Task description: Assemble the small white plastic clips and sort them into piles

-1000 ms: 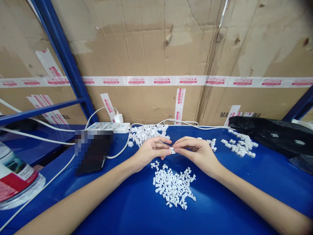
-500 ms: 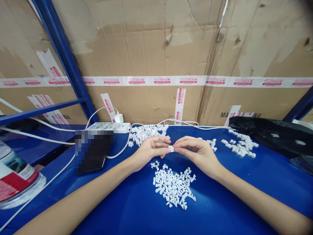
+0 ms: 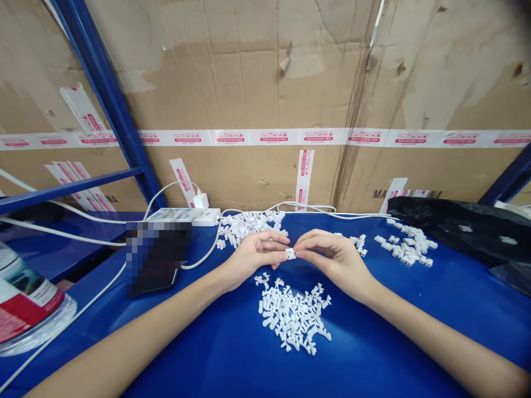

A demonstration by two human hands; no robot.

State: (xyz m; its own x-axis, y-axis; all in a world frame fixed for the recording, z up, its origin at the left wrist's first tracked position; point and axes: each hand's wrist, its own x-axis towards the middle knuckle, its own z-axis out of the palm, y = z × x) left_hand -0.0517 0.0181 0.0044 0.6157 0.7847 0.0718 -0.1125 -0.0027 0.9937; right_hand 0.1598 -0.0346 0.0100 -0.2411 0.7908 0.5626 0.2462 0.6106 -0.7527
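My left hand (image 3: 254, 257) and my right hand (image 3: 334, 257) meet above the blue table top (image 3: 199, 342), their fingertips pinching a small white plastic piece (image 3: 291, 253) from both sides. The piece is mostly hidden by my fingers, so its exact shape is unclear. Just below my hands lies a heap of similar white plastic pieces (image 3: 292, 318). Another heap (image 3: 249, 228) lies beyond my left hand, and a small cluster (image 3: 359, 243) sits beyond my right hand. A looser group (image 3: 404, 247) lies farther right.
A white power strip (image 3: 174, 215) with a plugged-in charger (image 3: 201, 200) and white cables stands at the far left edge. A pixelated dark device (image 3: 157, 258) lies near it. A black plastic bag (image 3: 448, 226) sits at right, a labelled roll (image 3: 25, 298) at left, and taped cardboard boxes (image 3: 249, 83) rise behind blue shelf posts.
Both hands and the small white piece have shifted slightly left since the oldest frame. My fingers still pinch the piece, and the heaps look unchanged.
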